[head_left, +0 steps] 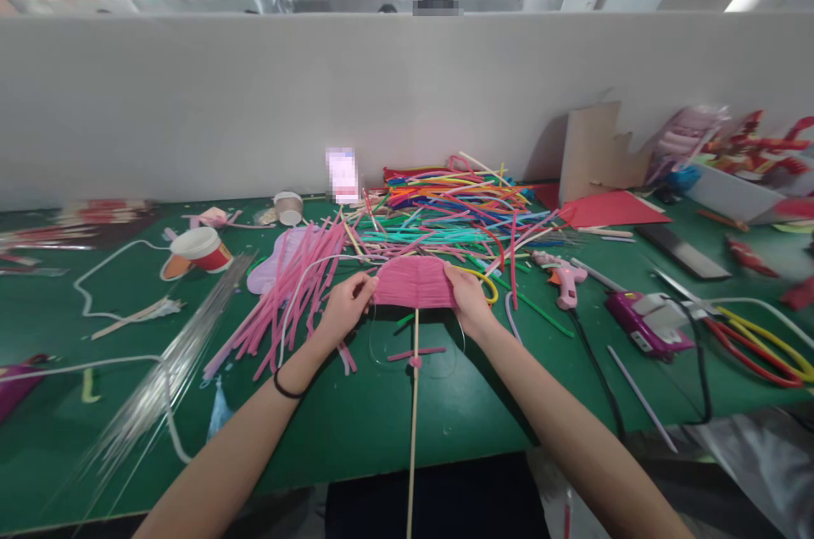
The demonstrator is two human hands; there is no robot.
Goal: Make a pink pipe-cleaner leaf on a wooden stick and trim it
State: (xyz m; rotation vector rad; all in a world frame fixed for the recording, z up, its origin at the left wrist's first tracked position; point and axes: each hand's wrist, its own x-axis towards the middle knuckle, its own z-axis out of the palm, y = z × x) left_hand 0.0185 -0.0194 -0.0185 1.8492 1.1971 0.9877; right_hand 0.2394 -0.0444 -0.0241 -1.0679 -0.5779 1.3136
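Between my two hands is a pink fan-shaped piece (416, 283) made of pipe cleaners laid side by side, on a thin wooden stick (413, 429) that runs down toward me. My left hand (348, 302) pinches its left edge. At the right edge, my right hand (469, 299) grips it with the thumb on top. A clear thin loop of wire (463, 336) hangs below the piece. Lower on the stick sits a small pink knot (415, 362), and a short pink pipe cleaner (420, 352) lies across just above it.
Pink pipe cleaners (273, 310) lie left of my hands, with a colourful pile (445, 200) behind. At right are a pink glue gun (568, 283), a purple power strip (649, 336) and large scissors (756, 352). A paper cup (202, 249) and clear thin rods (171, 369) lie left.
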